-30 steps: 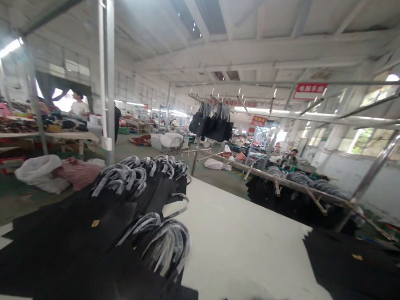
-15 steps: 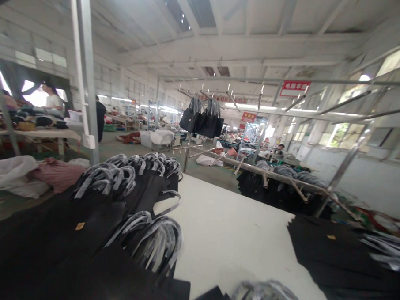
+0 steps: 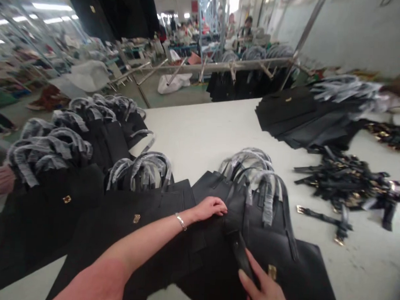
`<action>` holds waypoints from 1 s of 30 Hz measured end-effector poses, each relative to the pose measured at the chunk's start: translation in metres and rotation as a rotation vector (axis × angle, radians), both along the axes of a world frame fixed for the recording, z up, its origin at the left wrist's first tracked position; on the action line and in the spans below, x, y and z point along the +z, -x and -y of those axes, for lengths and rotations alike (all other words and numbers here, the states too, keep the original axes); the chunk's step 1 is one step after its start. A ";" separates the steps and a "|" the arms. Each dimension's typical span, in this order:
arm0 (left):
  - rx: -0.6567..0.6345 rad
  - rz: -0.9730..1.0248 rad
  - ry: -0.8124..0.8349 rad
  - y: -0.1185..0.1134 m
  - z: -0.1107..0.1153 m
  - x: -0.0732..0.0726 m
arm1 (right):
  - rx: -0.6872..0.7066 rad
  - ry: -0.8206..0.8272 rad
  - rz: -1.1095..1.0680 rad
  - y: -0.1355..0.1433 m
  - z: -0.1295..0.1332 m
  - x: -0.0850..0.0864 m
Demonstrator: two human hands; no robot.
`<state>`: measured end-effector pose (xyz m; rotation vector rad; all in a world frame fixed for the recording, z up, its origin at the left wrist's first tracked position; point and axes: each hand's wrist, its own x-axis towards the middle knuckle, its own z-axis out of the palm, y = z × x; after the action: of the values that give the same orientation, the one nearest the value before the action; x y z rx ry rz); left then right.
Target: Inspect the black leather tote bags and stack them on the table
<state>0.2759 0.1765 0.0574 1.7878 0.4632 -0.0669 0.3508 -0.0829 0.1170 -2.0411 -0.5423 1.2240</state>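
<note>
My left hand [image 3: 211,208] reaches across a stack of black handbags, its fingers curled together at the upper edge of one bag; the fingertips are partly hidden. At the lower right, my right hand [image 3: 263,283] grips a black strap-like piece [image 3: 239,251] with a rounded end, tilted over the bags. Under and beside that hand lies a black handbag [image 3: 301,260] with a gold clasp [image 3: 272,271]. Its looped handles [image 3: 267,192], wrapped in clear plastic, point away from me. Another black handbag [image 3: 143,236] with a gold clasp lies beneath my left forearm.
Several buckled black straps [image 3: 347,178] are heaped on the white table [image 3: 194,127] at right. Fanned black bags [image 3: 297,110] lie behind them. More bags with wrapped handles [image 3: 54,148] stand at left. A metal rack [image 3: 203,67] runs beyond the table; people work at the back.
The view has swung down and to the right. Both my hands have come into view over the bags, the right one with the black strap-like piece. The strap heap now shows.
</note>
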 end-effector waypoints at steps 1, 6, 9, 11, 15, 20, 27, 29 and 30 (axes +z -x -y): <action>0.063 -0.007 0.017 0.005 0.005 -0.003 | -0.009 -0.002 -0.016 -0.002 0.000 -0.004; 0.332 -0.032 0.026 0.022 0.038 -0.012 | -0.002 -0.020 -0.037 -0.004 0.001 -0.008; 0.419 -0.058 0.128 0.022 0.047 -0.021 | 0.021 -0.026 -0.055 -0.003 0.005 -0.008; 0.468 -0.062 0.219 0.020 0.048 -0.025 | 0.041 -0.039 -0.075 -0.004 0.008 -0.005; 0.483 -0.032 0.394 0.018 0.050 -0.022 | 0.073 -0.057 -0.116 -0.006 0.008 0.004; 0.429 0.016 0.531 0.019 0.057 -0.009 | 0.006 -0.071 -0.165 -0.010 -0.007 0.011; 0.464 0.045 0.602 0.013 0.069 0.005 | -0.047 -0.057 -0.271 -0.017 -0.010 0.026; 0.470 0.037 0.640 0.012 0.073 0.007 | -0.083 -0.063 -0.308 -0.021 -0.012 0.032; 0.478 0.032 0.663 0.012 0.075 0.008 | -0.140 -0.069 -0.287 -0.024 -0.013 0.034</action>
<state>0.2636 0.1013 0.0652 1.0002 0.7352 0.1308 0.3744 -0.0695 0.1510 -1.7741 -0.2960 1.3629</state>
